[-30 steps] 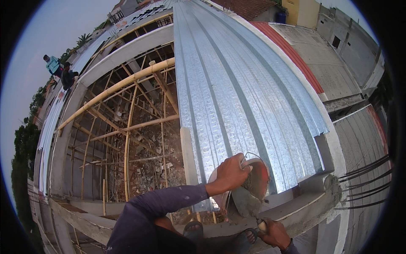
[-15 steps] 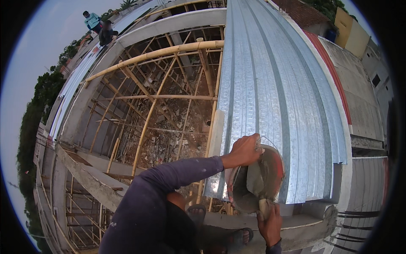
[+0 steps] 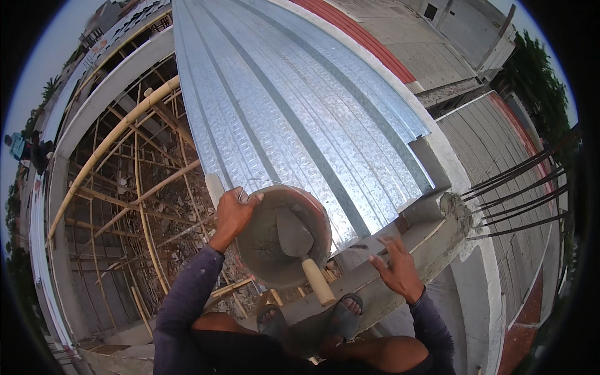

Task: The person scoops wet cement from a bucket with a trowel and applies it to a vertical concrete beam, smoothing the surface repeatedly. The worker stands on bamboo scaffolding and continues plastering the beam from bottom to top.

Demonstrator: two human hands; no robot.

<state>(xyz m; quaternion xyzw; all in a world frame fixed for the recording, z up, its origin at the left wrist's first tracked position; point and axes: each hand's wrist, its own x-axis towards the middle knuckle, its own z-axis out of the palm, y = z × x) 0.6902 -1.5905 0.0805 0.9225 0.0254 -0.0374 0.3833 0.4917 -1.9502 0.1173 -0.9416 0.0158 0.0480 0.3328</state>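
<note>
My left hand (image 3: 234, 215) is closed on the rim of a mortar-stained bucket (image 3: 259, 253), near its thin wire handle. Inside the bucket lies a pointed trowel (image 3: 294, 234); its blade rests within and its pale wooden grip sticks out over the near rim. My right hand (image 3: 400, 269) is held apart from the bucket, to its right, fingers spread and nothing in them. Beneath that hand runs a concrete beam (image 3: 428, 250). The bucket stands at the near end of the ribbed metal sheets (image 3: 300, 125); what bears its base is hidden.
My sandalled feet (image 3: 344, 315) stand on the narrow beam below the bucket. To the left, a deep open bay holds bamboo poles (image 3: 119, 140) above rubble. Bare steel bars (image 3: 522, 187) jut out at the right. A person (image 3: 40, 153) is at the far left.
My right hand has let go of the trowel grip and moved away to the right. The trowel now rests in the bucket. The view has swung right; my left hand still grips the bucket.
</note>
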